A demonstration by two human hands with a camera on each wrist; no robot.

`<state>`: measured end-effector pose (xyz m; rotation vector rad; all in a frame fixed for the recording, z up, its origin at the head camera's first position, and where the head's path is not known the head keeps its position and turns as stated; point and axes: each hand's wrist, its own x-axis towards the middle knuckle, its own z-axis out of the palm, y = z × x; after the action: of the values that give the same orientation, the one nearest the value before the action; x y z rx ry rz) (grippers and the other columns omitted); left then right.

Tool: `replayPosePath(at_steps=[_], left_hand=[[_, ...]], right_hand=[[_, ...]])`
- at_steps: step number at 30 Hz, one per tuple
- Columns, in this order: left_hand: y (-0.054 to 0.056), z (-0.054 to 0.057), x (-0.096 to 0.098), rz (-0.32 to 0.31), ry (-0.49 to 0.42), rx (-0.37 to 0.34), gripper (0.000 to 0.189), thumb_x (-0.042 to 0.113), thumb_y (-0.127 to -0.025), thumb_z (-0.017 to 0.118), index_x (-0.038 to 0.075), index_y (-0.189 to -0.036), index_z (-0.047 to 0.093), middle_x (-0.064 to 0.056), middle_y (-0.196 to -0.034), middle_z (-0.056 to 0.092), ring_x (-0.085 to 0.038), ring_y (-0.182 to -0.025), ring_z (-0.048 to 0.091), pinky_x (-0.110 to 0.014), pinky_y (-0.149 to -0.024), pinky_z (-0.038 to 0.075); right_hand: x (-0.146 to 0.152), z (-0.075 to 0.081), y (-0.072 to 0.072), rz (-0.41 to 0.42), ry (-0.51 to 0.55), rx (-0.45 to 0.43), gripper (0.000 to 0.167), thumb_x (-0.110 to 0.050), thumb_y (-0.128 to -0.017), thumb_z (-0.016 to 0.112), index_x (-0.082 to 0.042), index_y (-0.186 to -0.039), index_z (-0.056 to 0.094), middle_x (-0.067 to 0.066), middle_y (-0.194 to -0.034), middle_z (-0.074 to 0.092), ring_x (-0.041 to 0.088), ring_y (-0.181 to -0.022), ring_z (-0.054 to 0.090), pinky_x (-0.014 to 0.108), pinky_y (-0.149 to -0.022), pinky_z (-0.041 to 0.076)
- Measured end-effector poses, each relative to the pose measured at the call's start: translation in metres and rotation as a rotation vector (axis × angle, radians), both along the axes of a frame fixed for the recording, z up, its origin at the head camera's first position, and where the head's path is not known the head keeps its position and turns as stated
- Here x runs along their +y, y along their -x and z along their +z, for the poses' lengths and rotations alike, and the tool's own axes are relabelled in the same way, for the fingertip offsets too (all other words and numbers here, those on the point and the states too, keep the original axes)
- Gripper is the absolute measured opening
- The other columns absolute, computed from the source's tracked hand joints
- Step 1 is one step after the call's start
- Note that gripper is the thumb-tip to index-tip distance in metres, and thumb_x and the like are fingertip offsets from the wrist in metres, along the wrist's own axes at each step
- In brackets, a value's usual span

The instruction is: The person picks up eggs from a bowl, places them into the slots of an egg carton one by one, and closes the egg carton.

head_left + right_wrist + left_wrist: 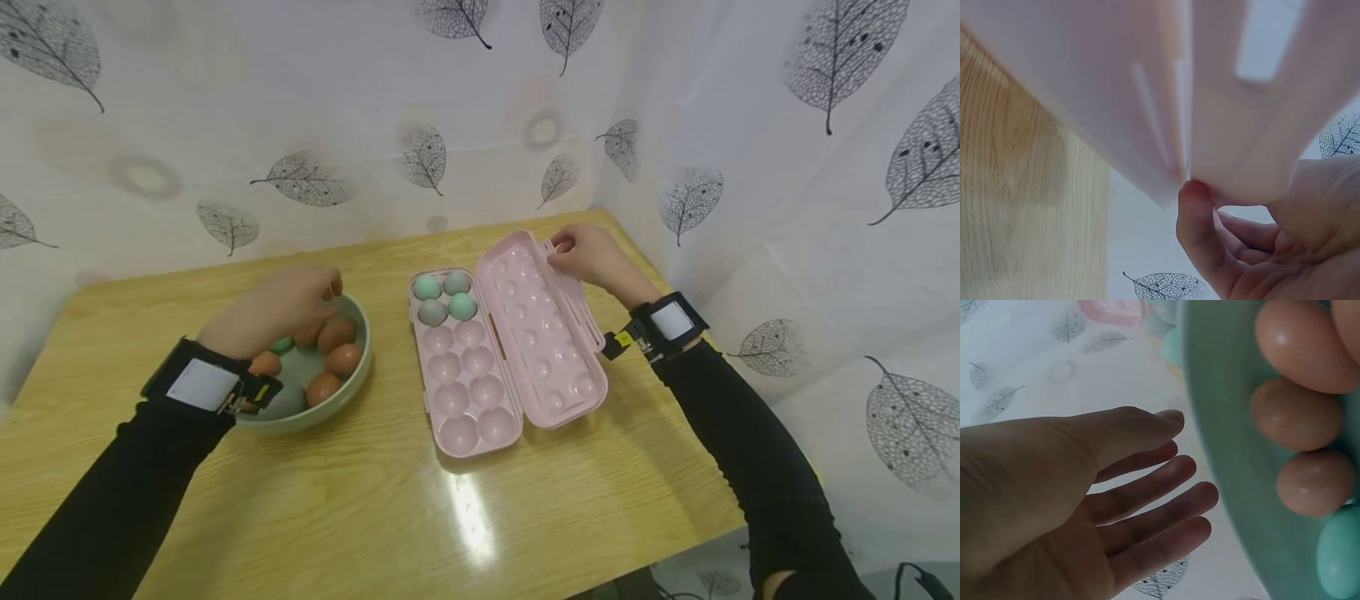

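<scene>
A pink plastic egg box [444, 367] lies unfolded on the table, with several pale green and grey-green eggs [462, 306] in the cups at its far end. My right hand [596, 257] pinches the far outer edge of its lid [536, 333], by the handle strip; the right wrist view shows fingertips [1194, 194] on that edge. To the left, my left hand [277, 304] hovers above a light green bowl [366, 350], holding nothing. Its fingers [1160, 487] are apart and slightly bent, outside the rim in the left wrist view. Brown eggs [343, 359] and green eggs [1340, 553] lie in the bowl.
The wooden table [360, 508] ends at a leaf-patterned white curtain [495, 108] behind and to the right. Bare wood lies between the bowl and the egg box. A black cable [918, 575] shows at the lower right.
</scene>
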<state>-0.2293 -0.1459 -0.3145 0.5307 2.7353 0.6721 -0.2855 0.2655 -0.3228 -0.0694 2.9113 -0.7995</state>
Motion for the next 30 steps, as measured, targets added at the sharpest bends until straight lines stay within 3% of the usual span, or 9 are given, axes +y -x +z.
replayPosePath(at_steps=[3, 9, 14, 16, 20, 24, 30], left_hand=[[0.000, -0.004, -0.006, 0.024, -0.020, -0.068, 0.014, 0.015, -0.096, 0.054, 0.006, -0.106, 0.060, -0.011, -0.082, 0.057, -0.027, -0.080, 0.054, -0.035, -0.068, 0.044], [0.013, -0.025, -0.014, -0.022, 0.032, -0.068, 0.014, 0.014, -0.093, 0.058, 0.009, -0.104, 0.066, -0.009, -0.091, 0.062, -0.024, -0.086, 0.054, -0.034, -0.072, 0.043], [0.023, -0.043, -0.016, -0.055, 0.059, -0.067, 0.011, 0.019, -0.094, 0.064, 0.008, -0.092, 0.062, -0.006, -0.084, 0.058, -0.022, -0.079, 0.051, -0.033, -0.069, 0.040], [0.024, -0.047, -0.015, -0.041, 0.029, -0.109, 0.012, 0.018, -0.094, 0.065, 0.009, -0.091, 0.059, -0.006, -0.083, 0.056, -0.022, -0.079, 0.050, -0.034, -0.068, 0.040], [0.025, -0.053, -0.011, -0.072, 0.062, -0.073, 0.014, 0.013, -0.090, 0.062, 0.012, -0.084, 0.050, -0.004, -0.080, 0.051, -0.020, -0.076, 0.047, -0.033, -0.067, 0.037], [0.028, -0.055, -0.006, -0.122, 0.167, 0.013, 0.020, 0.012, -0.087, 0.057, 0.014, -0.073, 0.043, -0.003, -0.072, 0.048, -0.019, -0.069, 0.046, -0.032, -0.065, 0.035], [0.030, -0.055, -0.001, -0.113, 0.201, 0.030, 0.019, 0.013, -0.086, 0.059, 0.014, -0.072, 0.046, -0.004, -0.073, 0.051, -0.019, -0.070, 0.048, -0.032, -0.065, 0.036]], right_hand=[[0.001, 0.000, 0.000, -0.002, -0.001, 0.006, 0.040, -0.022, -0.095, 0.061, -0.001, -0.129, 0.062, 0.021, -0.120, 0.064, 0.033, -0.107, 0.061, 0.044, -0.092, 0.054], [0.002, 0.000, 0.000, -0.010, 0.004, -0.005, 0.039, -0.022, -0.095, 0.061, -0.001, -0.129, 0.063, 0.020, -0.121, 0.064, 0.033, -0.108, 0.061, 0.044, -0.092, 0.054], [0.002, -0.001, -0.001, -0.004, 0.003, -0.008, 0.040, -0.022, -0.095, 0.061, -0.002, -0.129, 0.063, 0.020, -0.122, 0.064, 0.034, -0.109, 0.061, 0.045, -0.092, 0.055], [0.002, -0.001, 0.000, -0.001, -0.001, 0.000, 0.041, -0.022, -0.094, 0.061, -0.001, -0.129, 0.063, 0.021, -0.122, 0.065, 0.034, -0.109, 0.062, 0.045, -0.093, 0.055], [0.001, -0.001, 0.000, -0.001, -0.010, 0.010, 0.041, -0.022, -0.093, 0.061, -0.001, -0.129, 0.063, 0.021, -0.120, 0.066, 0.033, -0.108, 0.062, 0.044, -0.092, 0.055], [0.001, -0.001, 0.001, -0.004, -0.020, 0.006, 0.041, -0.022, -0.094, 0.061, -0.001, -0.129, 0.063, 0.020, -0.121, 0.065, 0.033, -0.108, 0.062, 0.044, -0.093, 0.055], [0.002, -0.002, 0.001, -0.009, -0.021, -0.002, 0.041, -0.023, -0.095, 0.061, -0.001, -0.130, 0.062, 0.020, -0.122, 0.065, 0.033, -0.109, 0.062, 0.044, -0.093, 0.055]])
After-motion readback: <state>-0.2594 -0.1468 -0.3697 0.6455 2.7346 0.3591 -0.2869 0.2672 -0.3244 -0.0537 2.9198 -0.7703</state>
